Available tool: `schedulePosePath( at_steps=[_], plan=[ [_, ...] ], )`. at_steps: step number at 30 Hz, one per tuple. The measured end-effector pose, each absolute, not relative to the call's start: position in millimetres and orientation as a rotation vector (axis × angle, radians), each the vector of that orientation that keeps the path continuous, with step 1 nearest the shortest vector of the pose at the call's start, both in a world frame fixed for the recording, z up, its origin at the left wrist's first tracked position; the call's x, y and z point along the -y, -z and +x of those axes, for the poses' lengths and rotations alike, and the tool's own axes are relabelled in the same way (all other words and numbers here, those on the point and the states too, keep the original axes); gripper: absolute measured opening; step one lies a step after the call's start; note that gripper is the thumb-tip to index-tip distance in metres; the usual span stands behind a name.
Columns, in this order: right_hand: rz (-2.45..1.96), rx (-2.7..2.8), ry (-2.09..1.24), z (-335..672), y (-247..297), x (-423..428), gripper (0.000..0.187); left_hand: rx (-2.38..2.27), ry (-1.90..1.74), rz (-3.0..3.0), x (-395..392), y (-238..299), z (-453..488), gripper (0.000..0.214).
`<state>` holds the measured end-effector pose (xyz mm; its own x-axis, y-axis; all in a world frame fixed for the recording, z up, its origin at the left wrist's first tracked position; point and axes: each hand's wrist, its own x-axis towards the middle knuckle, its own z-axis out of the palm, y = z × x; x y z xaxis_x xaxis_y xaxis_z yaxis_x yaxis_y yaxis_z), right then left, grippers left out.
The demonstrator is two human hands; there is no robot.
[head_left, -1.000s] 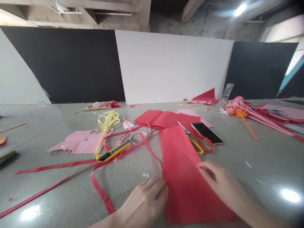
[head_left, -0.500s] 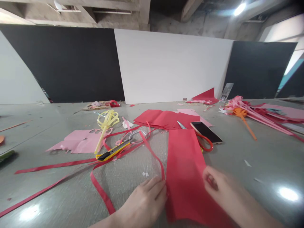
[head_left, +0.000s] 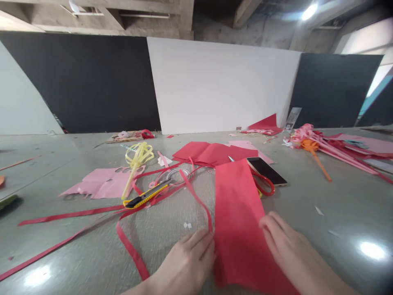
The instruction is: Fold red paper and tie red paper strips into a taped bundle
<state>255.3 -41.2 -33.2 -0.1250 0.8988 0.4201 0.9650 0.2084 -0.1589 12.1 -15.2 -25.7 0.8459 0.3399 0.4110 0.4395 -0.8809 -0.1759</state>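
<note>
A long red paper sheet (head_left: 238,213) lies on the grey table in front of me. My left hand (head_left: 187,262) rests at its left edge, fingers together and pinching the paper's edge. My right hand (head_left: 288,250) lies on the sheet's right edge with its fingers stretched flat, pressing the paper down. The sheet's far end covers most of the red-handled scissors (head_left: 265,184), which lie beside a black phone (head_left: 266,171).
A yellow utility knife (head_left: 145,196) lies among loose red paper strips (head_left: 70,214) to the left. Pink paper (head_left: 102,182), a yellow paper wand (head_left: 136,162), more red sheets (head_left: 211,153) and a pile of pink and orange craft pieces (head_left: 319,145) sit further back.
The red sheet has been narrowed and straightened, its far end now lying over the scissors. My right hand shifted toward me and to the sheet's right edge; my left hand hardly moved.
</note>
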Motion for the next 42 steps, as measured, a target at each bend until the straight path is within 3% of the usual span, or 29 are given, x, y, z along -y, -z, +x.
schedulePosePath(
  at_steps=[8, 16, 28, 35, 42],
  plan=[
    [-1.539, 1.909, 0.105, 259, 39, 11, 0.031, 0.787, 0.673, -2.793, 16, 23, 18, 0.026],
    [-1.574, 1.916, -0.041, 263, 40, 10, 0.033, 0.577, 0.549, -2.752, 13, 30, 14, 0.021],
    [-1.664, 1.863, -0.031, 258, 36, 24, 0.036, 0.57, 0.446, -2.741, 14, 29, 14, 0.024],
    [-1.849, 1.878, -0.375, 265, 26, 25, 0.052, 0.564, 0.524, -2.706, 13, 30, 16, 0.02],
    [-1.967, 1.86, -0.425, 265, 24, 30, 0.053, 0.566, 0.532, -2.704, 14, 31, 16, 0.021]
  ],
)
